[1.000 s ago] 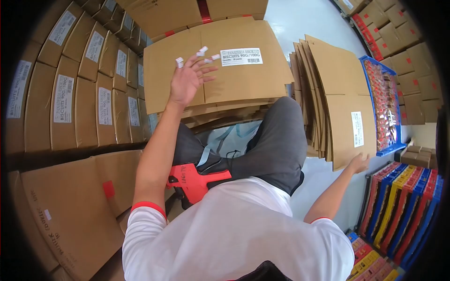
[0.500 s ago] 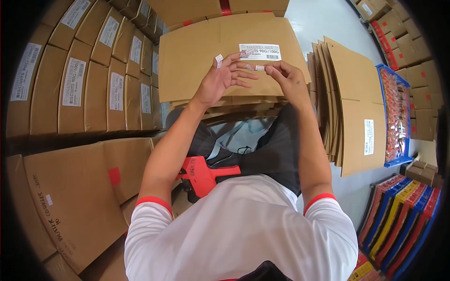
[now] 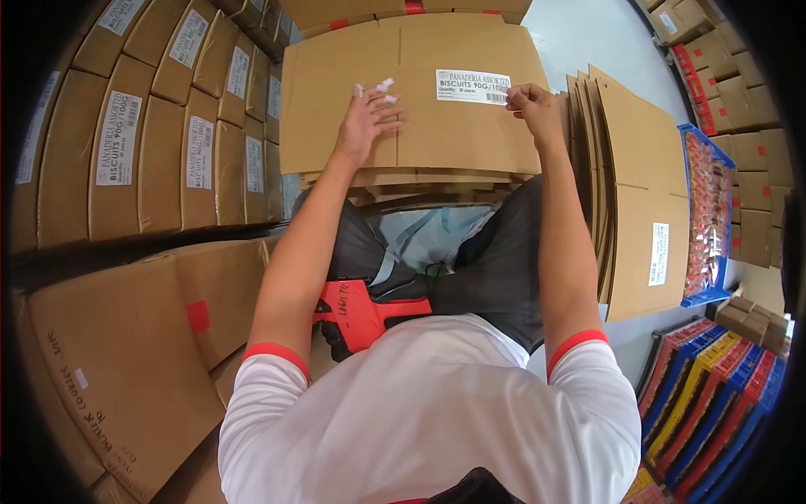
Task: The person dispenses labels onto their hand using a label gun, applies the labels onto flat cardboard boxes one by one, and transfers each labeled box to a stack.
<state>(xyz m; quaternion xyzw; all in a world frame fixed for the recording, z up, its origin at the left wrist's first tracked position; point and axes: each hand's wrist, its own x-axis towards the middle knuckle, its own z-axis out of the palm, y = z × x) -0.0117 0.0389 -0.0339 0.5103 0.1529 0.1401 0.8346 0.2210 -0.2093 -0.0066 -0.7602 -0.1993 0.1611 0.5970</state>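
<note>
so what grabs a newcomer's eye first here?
Probably the bright red label gun in the person's lap, by the left thigh. Next, the small white stickers on the open left hand, above the flattened carton. Then the right hand, pinching what looks like another sticker at the right end of the carton's PANADERIA ASSORTED label.

Flat carton stack point(image 3: 336, 71) lies beyond the knees; printed label point(image 3: 466, 86) on its top, right of centre. Left hand point(image 3: 363, 130) over left half, stickers point(image 3: 384, 85) on fingertips; right hand point(image 3: 536, 109) at label's right end. Standing cartons point(image 3: 651, 168) right of stack; crate point(image 3: 705, 298) farther right, packets point(image 3: 708, 210) inside. Boxes point(image 3: 164, 126) in rows, left. Label gun point(image 3: 357, 315) near, by left thigh.
</note>
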